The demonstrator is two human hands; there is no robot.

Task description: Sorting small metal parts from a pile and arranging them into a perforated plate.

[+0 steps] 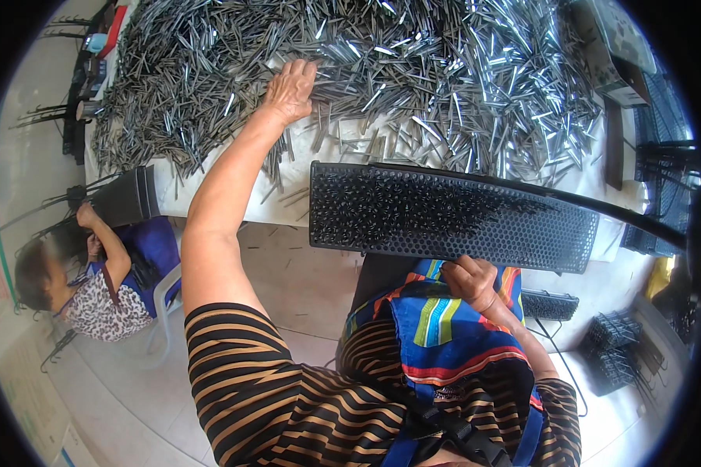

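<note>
My left hand [290,90] reaches over a large pile of thin dark metal strips [413,70] on the table. Its fingers are together and bent down into the strips; whatever they grip is hidden. In front of me is a long black perforated tray [514,233]. Many small dark pieces stand packed in its holes on the left and middle, while the holes toward its right end are bare. My right hand [471,280] is closed just below the tray's near edge, over my colourful striped apron [436,315]. What those fingers hold cannot be made out.
A white cloth [273,204] covers the table under the pile. At the left sits another person [109,288]. A smaller black filled tray [551,305] and stacked black racks [611,350] are low at the right. A dark curved bar [631,214] runs by the tray.
</note>
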